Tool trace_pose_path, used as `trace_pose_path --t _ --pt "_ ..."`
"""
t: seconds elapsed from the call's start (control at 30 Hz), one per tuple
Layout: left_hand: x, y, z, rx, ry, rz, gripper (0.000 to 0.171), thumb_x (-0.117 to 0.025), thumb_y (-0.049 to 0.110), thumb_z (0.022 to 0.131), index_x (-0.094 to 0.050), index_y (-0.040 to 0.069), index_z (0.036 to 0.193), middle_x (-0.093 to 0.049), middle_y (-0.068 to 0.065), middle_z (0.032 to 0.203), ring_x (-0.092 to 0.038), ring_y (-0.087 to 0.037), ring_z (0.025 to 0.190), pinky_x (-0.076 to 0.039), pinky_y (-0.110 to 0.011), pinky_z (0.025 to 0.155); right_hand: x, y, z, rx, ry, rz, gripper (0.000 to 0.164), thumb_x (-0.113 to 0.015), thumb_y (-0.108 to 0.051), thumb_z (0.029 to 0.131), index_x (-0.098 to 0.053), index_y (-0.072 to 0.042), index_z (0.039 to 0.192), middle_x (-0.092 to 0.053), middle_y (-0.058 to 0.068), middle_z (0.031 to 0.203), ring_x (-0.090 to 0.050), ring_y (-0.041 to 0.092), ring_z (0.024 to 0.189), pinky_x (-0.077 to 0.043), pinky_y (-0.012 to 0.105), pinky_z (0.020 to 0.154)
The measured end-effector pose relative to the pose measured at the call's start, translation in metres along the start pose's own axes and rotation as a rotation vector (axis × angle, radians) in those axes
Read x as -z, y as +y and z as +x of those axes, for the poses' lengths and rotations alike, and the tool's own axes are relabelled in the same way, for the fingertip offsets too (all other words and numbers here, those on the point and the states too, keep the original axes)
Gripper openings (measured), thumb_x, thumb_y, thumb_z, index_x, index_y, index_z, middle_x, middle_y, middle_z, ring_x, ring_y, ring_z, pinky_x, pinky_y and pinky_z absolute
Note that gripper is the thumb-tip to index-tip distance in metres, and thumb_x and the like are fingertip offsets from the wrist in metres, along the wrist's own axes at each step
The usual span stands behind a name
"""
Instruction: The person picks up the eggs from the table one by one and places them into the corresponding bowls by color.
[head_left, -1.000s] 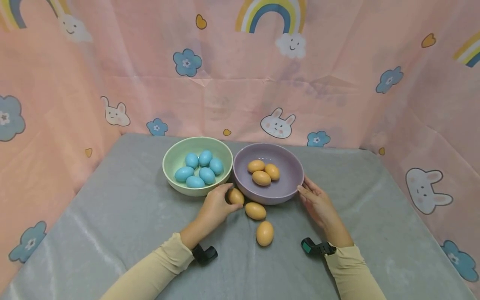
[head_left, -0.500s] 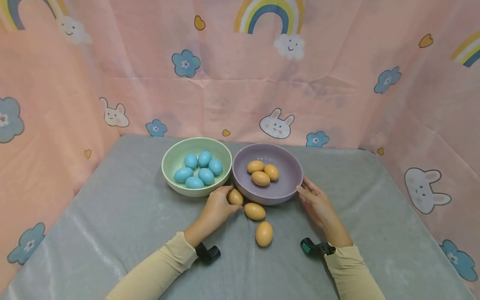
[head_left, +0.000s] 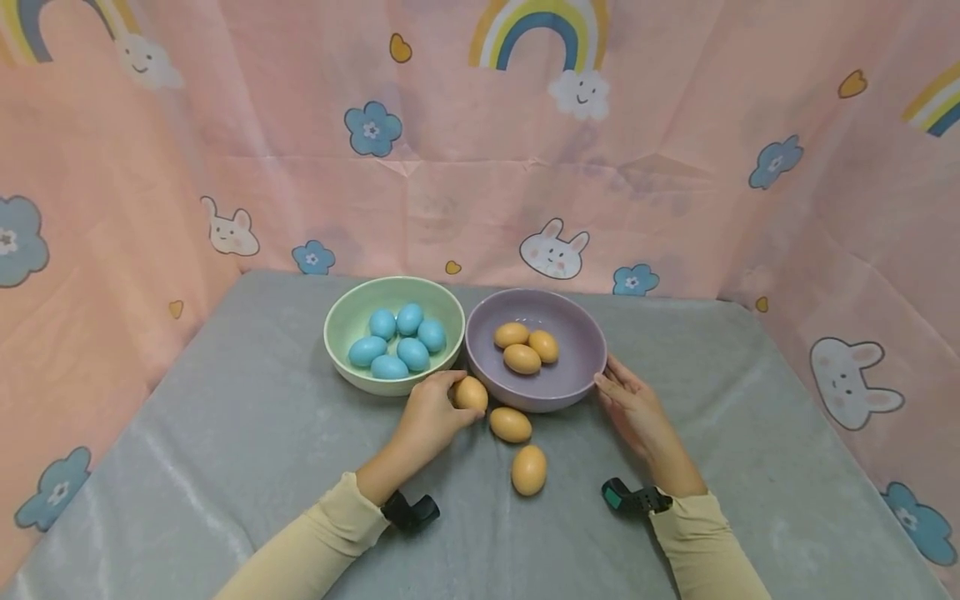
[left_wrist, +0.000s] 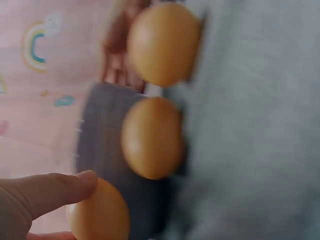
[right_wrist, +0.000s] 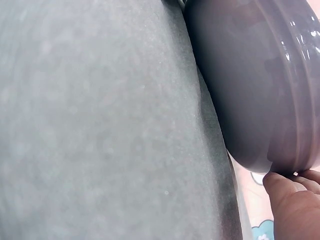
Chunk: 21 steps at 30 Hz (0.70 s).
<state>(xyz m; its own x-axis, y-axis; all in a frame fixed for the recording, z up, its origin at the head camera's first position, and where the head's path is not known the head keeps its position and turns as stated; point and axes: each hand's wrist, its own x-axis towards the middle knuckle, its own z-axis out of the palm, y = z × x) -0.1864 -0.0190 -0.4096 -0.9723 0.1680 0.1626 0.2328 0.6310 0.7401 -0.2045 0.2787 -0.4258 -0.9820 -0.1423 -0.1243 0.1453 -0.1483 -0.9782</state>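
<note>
My left hand (head_left: 426,421) pinches a brown egg (head_left: 472,395) between thumb and fingers, just in front of the gap between two bowls. The left wrist view shows the thumb laid on this egg (left_wrist: 102,215). My right hand (head_left: 636,415) rests against the outer right side of the purple bowl (head_left: 573,354), fingers fairly straight; its thumb (right_wrist: 280,185) touches the bowl's wall in the right wrist view. Inside that bowl lie three brown eggs (head_left: 522,359). Two more, a nearer egg (head_left: 528,470) and a farther egg (head_left: 511,425), lie on the cloth before it.
A green bowl (head_left: 341,321) with several blue eggs (head_left: 389,367) stands directly left of the purple one. Grey cloth (head_left: 247,433) covers the table. Pink printed fabric (head_left: 442,192) hangs behind and along both sides.
Both hands keep nearly the same places, with only a slight shift of the left wrist. The eggs and bowls stay where they were.
</note>
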Motion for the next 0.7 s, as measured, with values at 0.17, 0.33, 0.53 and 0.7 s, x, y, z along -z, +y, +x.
trace_pose_path --t 0.17,0.33,0.53,0.7 --pt "0.019 0.021 0.001 -0.008 -0.004 -0.028 0.055 -0.085 0.018 0.078 -0.065 -0.001 0.126 -0.07 -0.013 0.116 -0.064 -0.019 0.088 -0.055 -0.031 0.076 0.0 0.001 0.0 0.001 0.001 0.002 0.071 -0.048 -0.01 0.104 -0.003 0.0 0.158 0.003 0.012 0.168 -0.001 0.023 0.156 -0.008 0.04 0.125" --pt "0.03 0.038 0.015 -0.019 -0.012 -0.038 0.055 -0.084 0.018 0.08 -0.064 0.001 0.128 -0.069 -0.013 0.116 -0.065 -0.022 0.093 -0.056 -0.033 0.079 0.0 0.002 0.0 -0.014 0.008 -0.006 0.07 -0.049 -0.01 0.104 -0.005 -0.001 0.158 0.002 0.011 0.168 -0.002 0.023 0.156 -0.009 0.04 0.125" --pt "0.03 0.045 0.042 -0.046 -0.028 0.002 0.057 -0.083 0.019 0.081 -0.063 0.0 0.13 -0.069 -0.012 0.116 -0.064 -0.021 0.09 -0.055 -0.032 0.075 0.001 0.001 0.0 -0.016 0.019 -0.02 0.07 -0.05 -0.011 0.104 -0.006 -0.002 0.158 0.002 0.01 0.169 -0.003 0.023 0.156 -0.01 0.041 0.125" --pt "0.026 0.05 0.063 -0.038 -0.061 -0.004 0.057 -0.083 0.017 0.081 -0.062 -0.001 0.131 -0.069 -0.014 0.124 -0.066 -0.024 0.103 -0.058 -0.034 0.084 0.001 0.001 0.0 -0.017 0.023 -0.023 0.07 -0.05 -0.012 0.104 -0.007 -0.002 0.159 0.001 0.009 0.169 -0.004 0.022 0.156 -0.011 0.039 0.125"
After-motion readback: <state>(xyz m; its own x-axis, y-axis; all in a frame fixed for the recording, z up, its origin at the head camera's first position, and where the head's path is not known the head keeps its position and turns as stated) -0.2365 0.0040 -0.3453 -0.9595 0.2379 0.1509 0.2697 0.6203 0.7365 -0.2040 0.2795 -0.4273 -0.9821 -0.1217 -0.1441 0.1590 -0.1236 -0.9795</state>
